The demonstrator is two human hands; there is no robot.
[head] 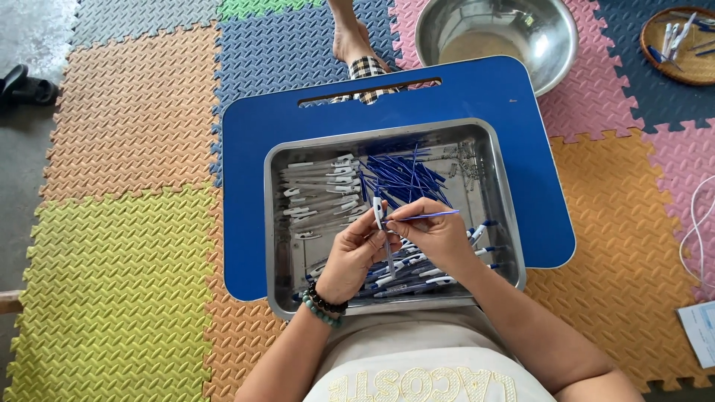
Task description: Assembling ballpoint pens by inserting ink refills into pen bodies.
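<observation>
Far left edge: one dark sandal (26, 85) on bare floor beside the foam mat tiles (119, 246).

Centre: one blue lap table (253, 186) with a slot handle along its top edge. On it sits one steel tray (491, 179). Tray contents, left to right: a stack of white pen barrels (320, 190) in the upper left, roughly a dozen, exact count not readable; a heap of blue refills (402, 175) in the upper middle, too many and too tangled to count; a small cluster of metal springs (463, 160) in the upper right; assembled white-and-blue pens (417, 272) along the lower edge, partly hidden by the hands.

Left hand (350, 257): one, wearing two bead bracelets at the wrist. Fingers curled close, thumb and forefinger pinching one white pen barrel (379, 211) held near upright over the tray middle.

Right hand (436, 234): fingers closed to a fine pinch on one thin blue refill (424, 215), lying almost level, its free end pointing right, its near end just beside the held barrel. Whether the refill has entered the barrel cannot be told.

Top centre: one bare foot (350, 37) of another person. Top right: one steel bowl (547, 45); one woven tray (655, 30) holding a few pen parts.
</observation>
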